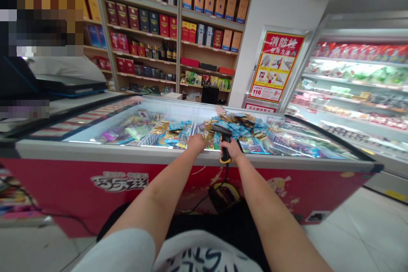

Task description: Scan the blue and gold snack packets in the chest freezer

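Note:
My right hand point(233, 149) is wrapped round the grip of a black and yellow barcode scanner point(225, 132), whose head points left. A cable hangs down from its handle. My left hand point(196, 142) is closed at the freezer's front rim, and a shiny gold packet point(209, 137) shows at its fingers, just below the scanner's head. Behind both hands, blue and gold packets point(244, 124) lie heaped on the chest freezer point(79, 151). More packets point(170, 131) lie to the left of my left hand.
Purple and green packs point(134, 129) lie in the freezer's left part. A person point(68, 68) is at the far left behind a dark device point(68, 85). Shelves of boxes point(146, 29) stand behind, with a lit display fridge point(357, 80) at right.

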Demonstrator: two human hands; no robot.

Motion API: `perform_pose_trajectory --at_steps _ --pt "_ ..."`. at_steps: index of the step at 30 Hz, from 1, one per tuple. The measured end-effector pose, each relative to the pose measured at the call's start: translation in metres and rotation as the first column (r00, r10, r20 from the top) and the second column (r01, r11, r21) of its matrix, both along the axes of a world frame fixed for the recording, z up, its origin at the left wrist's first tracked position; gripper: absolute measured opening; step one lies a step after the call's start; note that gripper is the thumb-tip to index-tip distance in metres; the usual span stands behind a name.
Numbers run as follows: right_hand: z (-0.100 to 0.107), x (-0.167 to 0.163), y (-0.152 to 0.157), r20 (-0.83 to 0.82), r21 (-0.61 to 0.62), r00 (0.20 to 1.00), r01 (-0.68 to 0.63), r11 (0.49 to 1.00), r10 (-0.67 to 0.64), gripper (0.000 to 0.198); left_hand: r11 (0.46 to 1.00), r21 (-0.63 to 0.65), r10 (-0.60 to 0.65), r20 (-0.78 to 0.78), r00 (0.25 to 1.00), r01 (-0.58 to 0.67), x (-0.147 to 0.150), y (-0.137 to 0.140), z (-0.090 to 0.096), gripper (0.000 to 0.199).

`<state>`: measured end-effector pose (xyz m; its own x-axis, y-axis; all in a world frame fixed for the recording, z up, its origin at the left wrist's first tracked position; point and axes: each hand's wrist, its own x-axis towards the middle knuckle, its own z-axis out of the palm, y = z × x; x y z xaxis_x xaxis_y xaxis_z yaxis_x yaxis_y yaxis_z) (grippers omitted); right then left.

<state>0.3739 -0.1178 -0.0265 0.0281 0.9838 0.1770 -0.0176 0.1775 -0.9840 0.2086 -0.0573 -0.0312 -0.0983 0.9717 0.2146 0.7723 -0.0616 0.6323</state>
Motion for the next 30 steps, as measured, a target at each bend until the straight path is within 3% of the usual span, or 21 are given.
perform_pose_trajectory --at_steps 3,6,10,13,17,23,30 --pt "-0.003 0.001 0.003 -0.018 -0.018 1.0 -0.012 1.0 0.011 0.019 0.999 0.013 0.035 0.095 0.995 -0.037 -0.02 0.006 -0.001 0.049" --pt "-0.005 0.002 0.004 -0.03 -0.028 0.999 -0.022 0.999 0.021 0.021 0.988 0.12 0.066 0.243 0.968 -0.098 -0.037 0.011 -0.005 0.038" --pt "-0.002 0.001 0.003 0.003 -0.009 1.0 -0.005 1.0 0.005 0.018 0.966 0.202 0.042 0.489 0.871 -0.159 -0.049 0.018 -0.013 0.033" --pt "0.002 -0.002 0.005 -0.015 0.054 1.0 -0.012 0.998 0.013 0.02 0.96 0.219 0.019 0.57 0.821 -0.174 -0.051 0.022 -0.017 0.032" --pt "0.002 -0.006 0.012 -0.085 0.067 0.996 -0.018 0.998 0.024 0.029 0.963 0.232 -0.035 0.605 0.795 -0.135 -0.049 0.019 -0.015 0.029" --pt "-0.002 -0.002 0.02 -0.04 0.021 0.998 0.047 0.999 -0.046 0.022 0.971 0.215 -0.005 0.466 0.885 -0.108 -0.047 0.008 -0.005 0.024" --pt "-0.004 0.002 0.018 0.012 0.005 0.998 0.068 0.998 -0.068 0.018 0.975 0.205 0.001 0.392 0.92 -0.089 -0.046 0.007 -0.006 0.024"
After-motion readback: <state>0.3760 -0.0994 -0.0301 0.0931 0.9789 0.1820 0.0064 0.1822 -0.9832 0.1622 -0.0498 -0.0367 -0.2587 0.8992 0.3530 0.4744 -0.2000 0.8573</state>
